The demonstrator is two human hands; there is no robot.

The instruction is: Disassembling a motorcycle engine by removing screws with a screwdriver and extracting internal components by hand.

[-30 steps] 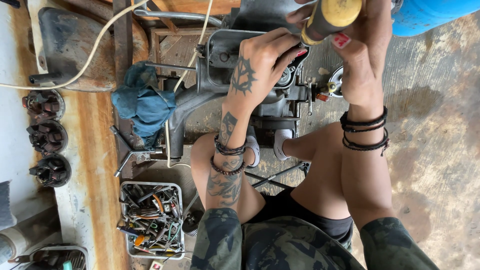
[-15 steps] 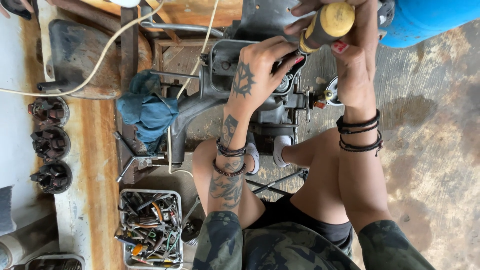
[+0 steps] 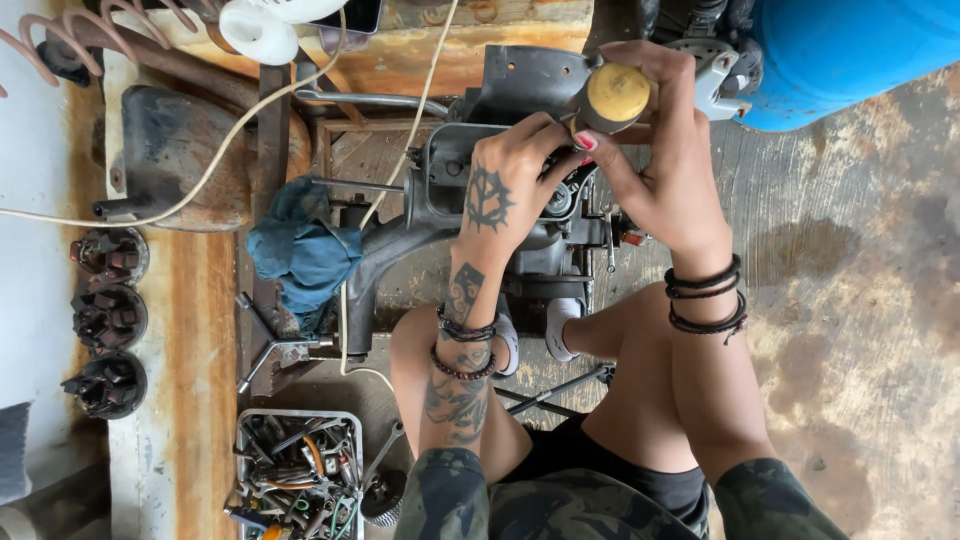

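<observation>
While left hand [image 3: 505, 190] steadies engine [image 3: 520, 215] (grey), right hand [image 3: 665, 165] grips screwdriver [image 3: 612, 97].

A dark rectangular screen, perhaps a phone [image 3: 360, 14], lies at the top edge on the rusty orange bench [image 3: 480, 50].
</observation>
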